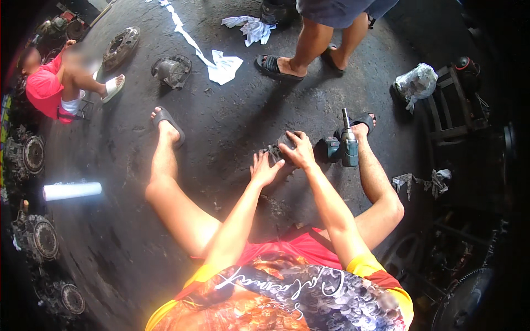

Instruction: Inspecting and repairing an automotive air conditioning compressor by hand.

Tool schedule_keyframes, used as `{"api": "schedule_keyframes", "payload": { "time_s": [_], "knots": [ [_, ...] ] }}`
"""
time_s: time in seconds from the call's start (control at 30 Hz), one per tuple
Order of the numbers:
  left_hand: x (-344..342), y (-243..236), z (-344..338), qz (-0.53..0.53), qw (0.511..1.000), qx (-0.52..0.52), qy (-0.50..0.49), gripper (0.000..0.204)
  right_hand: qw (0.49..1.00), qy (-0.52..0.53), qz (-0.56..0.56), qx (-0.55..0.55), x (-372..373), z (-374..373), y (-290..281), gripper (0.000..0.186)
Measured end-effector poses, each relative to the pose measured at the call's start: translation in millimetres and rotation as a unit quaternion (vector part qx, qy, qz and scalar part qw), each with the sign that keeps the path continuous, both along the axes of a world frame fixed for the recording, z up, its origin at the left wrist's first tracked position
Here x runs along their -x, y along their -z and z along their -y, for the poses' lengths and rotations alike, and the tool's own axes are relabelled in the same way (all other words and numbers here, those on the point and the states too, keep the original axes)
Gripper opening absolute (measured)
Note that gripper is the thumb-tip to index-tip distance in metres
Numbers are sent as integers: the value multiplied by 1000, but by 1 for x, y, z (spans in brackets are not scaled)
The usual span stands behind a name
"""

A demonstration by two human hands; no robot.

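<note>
Between my feet, low over the dark floor, both my hands are on a dark, greasy metal part (273,151). My left hand (266,169) is closed about its near left side, the thumb pointing to the right. The fingers of my right hand (300,151) curl over the rounded right end of the part. Its exact kind cannot be made out, since my fingers cover much of it. Just right of my right hand, beside my right foot, a teal and black cordless impact wrench (349,148) stands with its long socket pointing away from me.
A dark metal housing (172,71) and a round clutch-like plate (121,47) lie far left, near a seated person (47,88). Another person (309,49) stands ahead. White rags (225,67) trail across the floor. A white roll (72,191) lies left; a wooden frame (450,105) stands right.
</note>
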State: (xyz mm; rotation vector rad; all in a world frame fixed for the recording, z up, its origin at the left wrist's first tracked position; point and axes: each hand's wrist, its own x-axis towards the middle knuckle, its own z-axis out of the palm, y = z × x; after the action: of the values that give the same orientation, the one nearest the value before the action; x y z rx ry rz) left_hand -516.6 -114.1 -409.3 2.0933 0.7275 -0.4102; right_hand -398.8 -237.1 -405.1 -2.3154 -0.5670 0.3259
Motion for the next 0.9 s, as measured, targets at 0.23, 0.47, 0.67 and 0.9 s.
{"api": "schedule_keyframes", "payload": {
  "time_s": [0.23,0.47,0.67,0.9],
  "knots": [
    [-44,2,-13,2,999,-38,25,95,993,-1,-78,-84,-42,5,36,43],
    [-68,20,-41,-36,999,33,19,96,968,57,-174,-172,-60,6,66,40],
    [-47,51,-70,-48,998,-20,37,99,996,-38,-67,-49,-15,-20,57,65],
    [-44,68,-50,24,999,-23,10,99,998,-11,-67,-9,20,-7,55,83]
  ]
}}
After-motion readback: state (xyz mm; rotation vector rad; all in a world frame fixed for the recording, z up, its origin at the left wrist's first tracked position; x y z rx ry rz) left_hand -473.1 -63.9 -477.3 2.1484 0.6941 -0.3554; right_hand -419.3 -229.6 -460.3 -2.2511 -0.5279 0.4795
